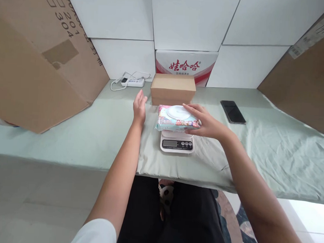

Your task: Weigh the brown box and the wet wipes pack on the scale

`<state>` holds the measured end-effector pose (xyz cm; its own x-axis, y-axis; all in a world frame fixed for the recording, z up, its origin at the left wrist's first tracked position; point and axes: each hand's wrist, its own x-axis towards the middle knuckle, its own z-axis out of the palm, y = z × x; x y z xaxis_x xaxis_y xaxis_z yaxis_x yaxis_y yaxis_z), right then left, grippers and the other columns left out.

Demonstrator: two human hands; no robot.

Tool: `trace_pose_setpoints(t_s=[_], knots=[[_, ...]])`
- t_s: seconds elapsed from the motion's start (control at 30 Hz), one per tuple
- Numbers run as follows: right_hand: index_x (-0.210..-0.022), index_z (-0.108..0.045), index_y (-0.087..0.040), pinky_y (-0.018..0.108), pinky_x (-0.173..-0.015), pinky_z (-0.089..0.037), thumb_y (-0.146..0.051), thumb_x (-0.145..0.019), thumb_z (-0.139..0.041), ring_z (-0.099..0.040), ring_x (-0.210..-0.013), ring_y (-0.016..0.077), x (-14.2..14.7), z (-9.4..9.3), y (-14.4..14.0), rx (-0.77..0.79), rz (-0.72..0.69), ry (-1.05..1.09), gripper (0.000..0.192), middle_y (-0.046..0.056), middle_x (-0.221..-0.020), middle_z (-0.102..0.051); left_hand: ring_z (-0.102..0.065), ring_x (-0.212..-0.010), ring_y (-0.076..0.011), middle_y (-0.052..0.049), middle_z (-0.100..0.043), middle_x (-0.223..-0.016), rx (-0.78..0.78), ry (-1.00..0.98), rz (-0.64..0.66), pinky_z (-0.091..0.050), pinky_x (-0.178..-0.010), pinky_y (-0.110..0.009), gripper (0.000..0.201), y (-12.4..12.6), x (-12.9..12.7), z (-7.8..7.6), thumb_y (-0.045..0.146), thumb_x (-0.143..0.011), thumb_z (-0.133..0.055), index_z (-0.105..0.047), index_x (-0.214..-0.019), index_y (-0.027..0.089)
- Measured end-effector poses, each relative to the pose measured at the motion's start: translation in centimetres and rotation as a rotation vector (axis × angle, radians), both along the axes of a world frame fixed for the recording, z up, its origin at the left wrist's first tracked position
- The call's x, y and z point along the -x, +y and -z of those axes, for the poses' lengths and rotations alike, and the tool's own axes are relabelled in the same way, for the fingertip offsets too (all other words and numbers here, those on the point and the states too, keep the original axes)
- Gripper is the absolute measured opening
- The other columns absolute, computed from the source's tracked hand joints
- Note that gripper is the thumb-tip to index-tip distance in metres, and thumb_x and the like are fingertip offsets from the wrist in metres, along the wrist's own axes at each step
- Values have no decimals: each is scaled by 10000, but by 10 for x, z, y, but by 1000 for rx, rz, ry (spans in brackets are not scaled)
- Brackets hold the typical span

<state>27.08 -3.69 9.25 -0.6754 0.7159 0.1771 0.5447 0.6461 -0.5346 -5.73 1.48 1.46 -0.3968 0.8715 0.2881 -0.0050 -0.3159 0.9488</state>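
Pale green cloth [117,141] covers the table, and behind it stands a white wall [194,21]. The right hand [205,123] is closed on the right end of a wipes pack [169,121], with the thumb at the front side and the fingers at the top. This pack is above the scale [177,145]; whether it rests there fully, I cannot tell. The left hand [140,107] is apart from the pack, empty, with its fingers straight. Behind the pack is a brown box [173,87]; to the right lies a phone [233,112].
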Motion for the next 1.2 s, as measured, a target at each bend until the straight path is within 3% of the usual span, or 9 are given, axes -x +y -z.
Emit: trace_pose_setpoints(t_s=[0.13,0.3,0.47,0.63,0.8,0.9,1.0,1.13,1.2], knots=[[-1698,-442,-373,601,-1346,-344,-567,-893,-805,-395,-1623,406,-7,18,0,18,-7,157,904,114,-1711,-406,-358,-1688,-270,-141,-410,-1790,-1,11,11,-331,-1367,-393,719,-1,-1,0,473,-992,-643,-505,-1632,177],[-1659,-503,-394,602,-1369,-300,-676,-856,-828,-377,-1645,401,-8,31,6,23,-20,265,911,109,-1728,-414,-337,-1697,-281,-111,-412,-1794,-5,26,23,-310,-1378,-414,742,-3,-1,1,557,-976,-661,-520,-1627,228],[-1682,-471,-383,612,-1381,-262,-712,-826,-841,-299,-1684,402,-10,43,4,-13,12,320,989,114,-1767,-367,-330,-1700,-296,-113,-396,-1803,-3,39,42,-305,-1379,-423,792,-6,-2,1,612,-955,-673,-511,-1634,236],[-1737,-352,-386,621,-1354,-316,-747,-812,-830,-272,-1691,405,-11,45,-3,-41,41,327,1102,130,-1784,-329,-332,-1699,-308,-156,-388,-1800,-6,33,32,-313,-1374,-417,839,-9,-3,0,624,-945,-684,-503,-1638,187],[-1762,-279,-371,635,-1324,-345,-821,-813,-767,-277,-1685,409,-10,45,-6,-47,79,277,1158,147,-1796,-316,-329,-1700,-302,-126,-414,-1792,-20,21,28,-306,-1377,-421,786,-14,-3,-2,625,-952,-686,-540,-1617,234],[-1763,-284,-338,632,-1352,-288,-847,-818,-737,-298,-1676,409,-8,36,-9,-93,73,284,1165,157,-1786,-342,-324,-1702,-303,-123,-419,-1789,-27,19,27,-305,-1378,-421,783,-15,-4,-3,626,-947,-695,-548,-1611,239],[-1761,-295,-317,603,-1354,-299,-794,-828,-777,-303,-1676,397,0,10,-12,-127,24,256,1153,161,-1790,-328,-344,-1695,-294,-119,-431,-1784,-28,16,25,-323,-1371,-418,769,-14,-5,-3,619,-941,-700,-561,-1599,245],[-1753,-320,-324,611,-1326,-326,-690,-835,-834,-327,-1652,412,25,-33,-8,-113,-88,7,1115,153,-1780,-357,-361,-1687,-290,-112,-446,-1775,-35,15,28,-333,-1366,-429,751,-10,-5,-2,609,-933,-702,-574,-1585,259],[-1747,-330,-350,637,-1297,-339,-651,-823,-852,-349,-1627,434,43,-45,-1,-110,-126,-137,1102,142,-1775,-370,-363,-1686,-295,-125,-442,-1776,-35,18,30,-337,-1363,-433,757,-9,-5,-2,601,-930,-702,-573,-1585,244]])
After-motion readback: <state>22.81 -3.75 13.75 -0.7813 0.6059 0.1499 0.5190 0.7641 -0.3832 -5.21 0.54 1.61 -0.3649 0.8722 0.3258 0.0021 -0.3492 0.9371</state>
